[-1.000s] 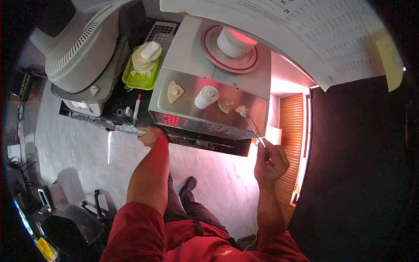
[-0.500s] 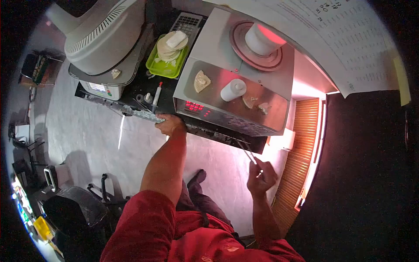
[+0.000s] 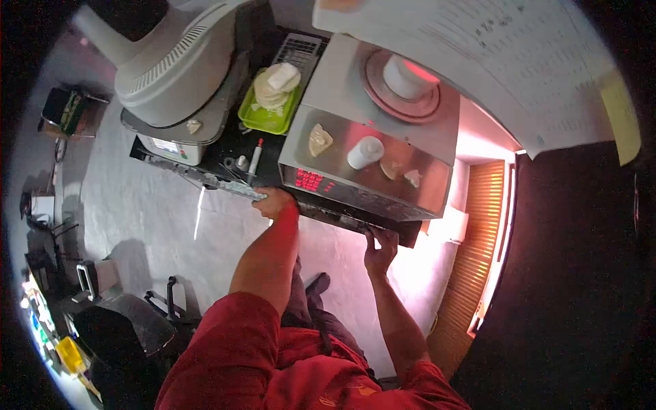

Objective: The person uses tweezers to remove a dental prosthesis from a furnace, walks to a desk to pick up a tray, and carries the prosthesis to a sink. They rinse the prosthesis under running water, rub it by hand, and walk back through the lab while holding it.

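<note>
My left hand (image 3: 275, 203) is closed on the front edge of the dark bench (image 3: 331, 217), below a white pen-like tube with a red tip (image 3: 255, 158). Farther right along that edge is my right hand (image 3: 381, 250), its fingers bent up against the bench; what they grip is hidden. Above both hands stands a metal box-shaped unit (image 3: 369, 195) with a red lit display. A white cylinder (image 3: 365, 152), a pale textured wedge (image 3: 320, 140) and two pale fragments (image 3: 412, 178) lie on its top.
At the left stands a large grey machine (image 3: 171, 78) with a small screen. Between the two units are a green tray (image 3: 270, 123) of pale round pieces and a keyboard (image 3: 298, 53). Printed sheets (image 3: 478, 68) hang at upper right. An office chair (image 3: 130, 318) is at lower left.
My right hand has moved up and left to the bench edge; the tweezers it held no longer show clearly. My left hand stays at the edge. The view has shifted slightly.
</note>
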`<state>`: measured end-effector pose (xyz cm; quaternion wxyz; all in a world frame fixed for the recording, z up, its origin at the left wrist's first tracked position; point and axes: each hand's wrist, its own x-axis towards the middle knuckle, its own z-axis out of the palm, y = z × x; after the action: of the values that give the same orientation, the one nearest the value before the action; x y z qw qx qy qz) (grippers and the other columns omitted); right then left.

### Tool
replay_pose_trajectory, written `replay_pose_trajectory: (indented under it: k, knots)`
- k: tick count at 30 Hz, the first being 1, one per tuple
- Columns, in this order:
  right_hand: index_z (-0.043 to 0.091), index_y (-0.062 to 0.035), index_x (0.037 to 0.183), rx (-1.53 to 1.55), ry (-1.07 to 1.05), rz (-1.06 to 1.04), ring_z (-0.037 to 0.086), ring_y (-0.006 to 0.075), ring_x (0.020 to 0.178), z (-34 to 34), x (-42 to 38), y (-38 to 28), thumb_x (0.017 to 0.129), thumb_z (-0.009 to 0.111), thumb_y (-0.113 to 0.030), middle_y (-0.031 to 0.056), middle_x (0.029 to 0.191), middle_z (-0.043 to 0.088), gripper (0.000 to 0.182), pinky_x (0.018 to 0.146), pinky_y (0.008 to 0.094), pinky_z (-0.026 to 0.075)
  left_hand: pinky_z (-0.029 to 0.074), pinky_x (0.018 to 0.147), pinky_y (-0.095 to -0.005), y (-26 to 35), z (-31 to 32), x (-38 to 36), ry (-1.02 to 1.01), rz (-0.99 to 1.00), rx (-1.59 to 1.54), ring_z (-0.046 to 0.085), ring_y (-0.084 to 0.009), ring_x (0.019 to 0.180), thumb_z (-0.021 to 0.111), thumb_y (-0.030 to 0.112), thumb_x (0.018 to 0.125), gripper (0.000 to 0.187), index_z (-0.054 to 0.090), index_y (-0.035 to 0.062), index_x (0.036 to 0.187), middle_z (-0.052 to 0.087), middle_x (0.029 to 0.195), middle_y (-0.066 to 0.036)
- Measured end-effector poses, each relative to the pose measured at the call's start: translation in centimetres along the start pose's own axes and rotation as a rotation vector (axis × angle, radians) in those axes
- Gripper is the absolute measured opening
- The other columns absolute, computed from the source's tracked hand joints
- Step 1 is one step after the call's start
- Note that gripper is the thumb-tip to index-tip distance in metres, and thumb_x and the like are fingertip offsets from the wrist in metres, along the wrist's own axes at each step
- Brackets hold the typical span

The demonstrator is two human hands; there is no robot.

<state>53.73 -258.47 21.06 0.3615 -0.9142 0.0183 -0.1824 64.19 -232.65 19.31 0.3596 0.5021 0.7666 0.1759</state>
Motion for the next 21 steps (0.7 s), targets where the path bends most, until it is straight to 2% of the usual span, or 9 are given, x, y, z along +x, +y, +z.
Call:
replay_pose_trajectory:
  k: [3,10,11,12,14,15,18,19,21]
  knots:
    - [0.078,-0.0125,0.099,-0.013,0.006,0.016,0.056,0.0240,0.092,0.5,0.0,0.0,0.076,0.081,-0.007,0.0045,0.092,0.058,0.024,0.082,0.0375,0.046,0.049,0.086,-0.0613,0.1,0.2,0.0,0.009,-0.002,0.011,0.062,-0.0541,0.097,0.040,0.053,0.099,0.069,0.049,-0.0095,0.127,0.063,0.104,-0.036]
    - [0.078,-0.0120,0.094,-0.095,0.026,-0.014,0.056,0.0258,0.087,1.3,0.8,-0.4,0.075,0.083,-0.014,0.0071,0.089,0.060,0.020,0.083,0.0405,0.044,0.048,0.083,-0.0622,0.9,-0.8,-0.5,-0.017,0.022,-0.028,0.062,-0.0538,0.095,0.041,0.052,0.099,0.067,0.051,-0.0097,0.121,0.064,0.101,-0.036]
    - [0.078,-0.0149,0.094,-0.180,0.014,0.062,0.061,0.0285,0.092,1.3,0.7,-0.7,0.075,0.083,-0.020,0.0069,0.086,0.071,0.020,0.088,0.0416,0.046,0.048,0.082,-0.0617,0.7,-0.6,-0.3,-0.036,0.017,-0.040,0.062,-0.0535,0.094,0.041,0.052,0.099,0.064,0.051,-0.0075,0.121,0.064,0.100,-0.036]
    - [0.078,-0.0152,0.093,-0.164,-0.033,0.139,0.061,0.0281,0.090,1.3,0.8,-1.0,0.076,0.083,-0.021,0.0072,0.086,0.070,0.019,0.087,0.0409,0.046,0.048,0.082,-0.0616,0.6,0.1,-0.1,0.006,0.022,-0.036,0.062,-0.0535,0.094,0.041,0.052,0.099,0.064,0.050,-0.0069,0.122,0.064,0.100,-0.036]
    - [0.078,-0.0147,0.090,-0.179,-0.029,0.056,0.061,0.0275,0.089,1.5,0.9,-0.8,0.077,0.082,-0.020,0.0074,0.084,0.070,0.015,0.085,0.0413,0.047,0.048,0.083,-0.0613,-0.1,1.2,0.2,0.096,0.024,-0.016,0.062,-0.0536,0.094,0.041,0.052,0.099,0.063,0.049,-0.0056,0.124,0.064,0.100,-0.036]
    - [0.076,-0.0125,0.090,-0.199,-0.083,0.068,0.061,0.0273,0.087,1.2,0.9,-1.2,0.079,0.080,-0.017,0.0061,0.083,0.069,0.012,0.083,0.0419,0.047,0.048,0.082,-0.0612,-0.4,0.7,0.3,0.036,-0.005,-0.010,0.062,-0.0538,0.093,0.041,0.052,0.099,0.063,0.048,-0.0056,0.124,0.063,0.100,-0.037]
    - [0.073,-0.0069,0.091,-0.133,-0.022,0.057,0.060,0.0294,0.089,0.4,0.8,-3.1,0.080,0.079,-0.014,0.0092,0.086,0.068,0.016,0.085,0.0416,0.046,0.048,0.082,-0.0611,0.2,-0.6,0.4,-0.105,-0.035,-0.029,0.061,-0.0546,0.093,0.040,0.052,0.099,0.063,0.047,-0.0057,0.125,0.063,0.100,-0.037]
    - [0.070,-0.0060,0.092,-0.138,-0.014,0.001,0.062,0.0282,0.083,0.2,0.5,-2.6,0.082,0.078,-0.012,0.0111,0.090,0.068,0.014,0.079,0.0413,0.049,0.048,0.082,-0.0611,-0.5,-0.3,0.5,-0.113,-0.021,-0.052,0.061,-0.0550,0.093,0.040,0.052,0.099,0.064,0.047,-0.0058,0.125,0.063,0.100,-0.038]
    - [0.069,-0.0053,0.093,-0.016,-0.075,0.114,0.063,0.0267,0.081,-0.1,0.0,-1.6,0.083,0.076,-0.011,0.0123,0.091,0.068,0.014,0.074,0.0392,0.051,0.048,0.083,-0.0614,0.3,-0.9,0.2,-0.157,-0.035,-0.091,0.060,-0.0558,0.095,0.038,0.054,0.100,0.066,0.046,-0.0071,0.125,0.062,0.101,-0.039]
